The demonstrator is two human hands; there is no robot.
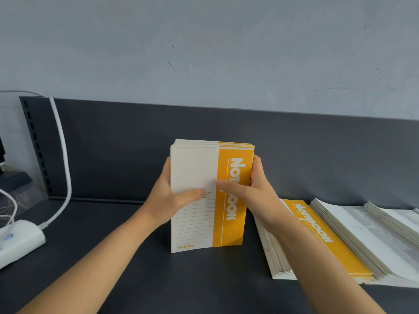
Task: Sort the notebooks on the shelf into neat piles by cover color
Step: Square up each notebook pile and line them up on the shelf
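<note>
Yellow notebook stack [195, 168] stands upright on its bottom edge on the dark shelf [158, 279], front cover facing the person. The cover is cream with ruled lines; a yellow band runs down its right side with "NOTEBOOK" in white. The stack's top edges are slightly stepped, not flush; the front cover's bottom edge bows a little.

Left hand [167, 196] grips the stack's left edge; thumb lies across the cover, fingers hidden behind. Right hand [251, 191] grips the yellow-band edge; fingers are curled round it, thumb across the front. Both hands are closed on the stack.

Progress, my read: partway. One yellow batch is gathered and looks like it's being squared up against the shelf before going down as a pile; I see no finished flat pile.

What's left is right of the stack: a slumped fan of notebooks [278, 257] lies on the shelf, partly under the right forearm. Another yellow notebook [317, 234] sits on top of it; pale grey-white notebooks [362, 241] lie further right and run out of frame. Colours are mixed there; can't tell the count.

Left of the stack, well apart: a white power strip [18, 241]; a white cable [63, 159] climbs from it. Behind the stack: a dark back panel [136, 137]; a blue-grey wall [204, 53] above.
</note>
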